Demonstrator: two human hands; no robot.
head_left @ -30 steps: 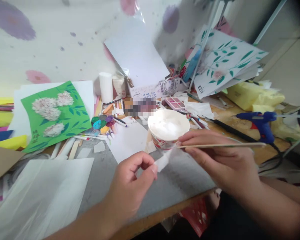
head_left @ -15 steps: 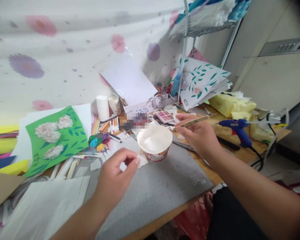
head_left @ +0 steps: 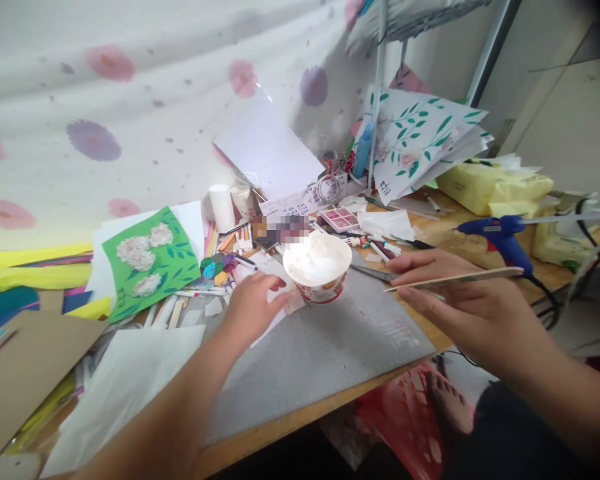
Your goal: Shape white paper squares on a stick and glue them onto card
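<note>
A paper bowl (head_left: 321,291) with a red print stands upright on the grey board (head_left: 300,367), with white material (head_left: 315,260) inside it. My left hand (head_left: 256,303) is just left of the bowl, its thumb and fingers apart and nothing visible between them. To the right of the bowl, my right hand (head_left: 445,293) pinches a flat wooden stick (head_left: 455,280) between thumb and fingers. The stick lies nearly level, its thin end pointing left towards the bowl without touching it.
Behind the bowl lie a pink paint palette (head_left: 339,219) and scattered pens. A blue glue gun (head_left: 500,237) with its cord lies at the right. A green flower picture (head_left: 150,260) and white sheets (head_left: 135,387) cover the left. A wire rack (head_left: 380,100) stands behind.
My right hand has drawn away from the bowl to the right and nearer me, keeping the stick. My left hand's thumb and fingers have spread apart. The view has shifted.
</note>
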